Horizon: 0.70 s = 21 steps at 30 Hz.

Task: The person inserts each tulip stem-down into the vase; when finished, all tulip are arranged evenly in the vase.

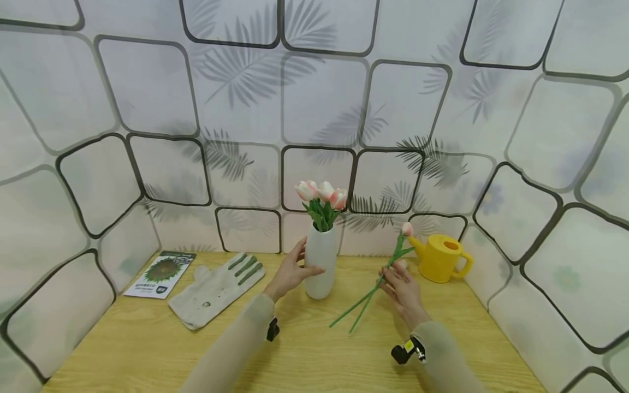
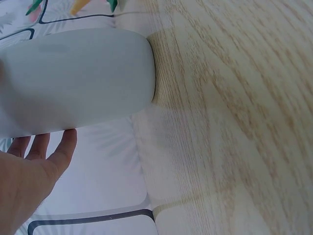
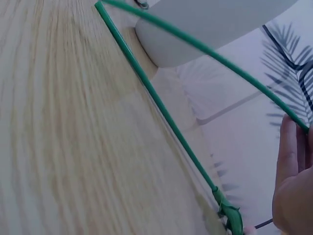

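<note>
A white vase [image 1: 320, 267] stands upright on the table, with several pink-and-white tulips [image 1: 321, 196] in its mouth. My left hand [image 1: 292, 275] grips it from the left, thumb across the front; in the left wrist view the fingertips [image 2: 66, 142] touch its side. To the right, my right hand [image 1: 404, 292] pinches the green stem of one tulip [image 1: 407, 229], its blossom up and its stem end slanting toward the vase. Beneath, a second tulip [image 3: 166, 110] lies on the tabletop in the right wrist view, its blossom mostly hidden.
A yellow watering can [image 1: 439, 259] stands at the back right, close behind my right hand. Left of the vase lie a white-and-green glove [image 1: 216, 292] and a seed packet [image 1: 162, 274] with a flower picture. Patterned cloth walls [image 1: 324, 109] border the wooden table [image 1: 314, 355].
</note>
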{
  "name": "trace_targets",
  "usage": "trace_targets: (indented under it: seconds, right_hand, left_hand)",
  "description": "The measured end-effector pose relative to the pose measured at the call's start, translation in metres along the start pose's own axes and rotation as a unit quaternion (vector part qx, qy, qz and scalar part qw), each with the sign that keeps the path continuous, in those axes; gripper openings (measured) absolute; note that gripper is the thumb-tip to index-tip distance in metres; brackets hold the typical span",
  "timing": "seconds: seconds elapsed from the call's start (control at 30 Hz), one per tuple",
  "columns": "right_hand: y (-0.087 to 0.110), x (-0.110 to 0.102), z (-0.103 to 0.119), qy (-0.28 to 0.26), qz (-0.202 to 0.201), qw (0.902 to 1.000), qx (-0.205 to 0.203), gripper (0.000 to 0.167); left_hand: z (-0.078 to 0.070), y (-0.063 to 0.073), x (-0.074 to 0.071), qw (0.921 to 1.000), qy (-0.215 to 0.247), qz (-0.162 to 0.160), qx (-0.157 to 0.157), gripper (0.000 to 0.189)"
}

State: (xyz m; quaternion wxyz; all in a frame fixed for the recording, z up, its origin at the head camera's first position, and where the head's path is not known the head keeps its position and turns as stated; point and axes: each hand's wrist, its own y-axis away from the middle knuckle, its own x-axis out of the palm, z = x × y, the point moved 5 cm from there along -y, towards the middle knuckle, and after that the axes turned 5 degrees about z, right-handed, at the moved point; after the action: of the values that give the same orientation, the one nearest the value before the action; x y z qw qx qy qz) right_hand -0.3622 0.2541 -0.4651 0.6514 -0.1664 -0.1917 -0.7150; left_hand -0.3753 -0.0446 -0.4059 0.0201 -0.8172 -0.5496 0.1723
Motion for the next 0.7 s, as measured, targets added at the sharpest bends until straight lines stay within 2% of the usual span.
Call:
trace_targets:
  seconds: [0.13,0.33,0.57,0.7]
  right_hand:
    - [-0.001,0.007,0.004,0.030,-0.007,0.9990,-0.033,0.048]
    - [-0.003,0.022,0.012,0.034,-0.019,0.9966,-0.073,0.049]
    - [0.000,0.043,0.029,0.052,-0.013,0.9917,-0.117,0.049]
    - [0.002,0.053,0.042,0.077,0.002,0.9869,-0.142,0.047]
  left_hand:
    - [0.000,0.000,0.000,1.0000,-0.001,0.001,-0.004,0.091]
    - [0.000,-0.002,0.000,1.0000,-0.004,0.003,-0.006,0.091]
    - [0.028,-0.016,0.000,0.9999,-0.007,-0.007,-0.002,0.094]
    - [0.033,-0.018,0.001,0.9999,-0.007,-0.011,0.003,0.091]
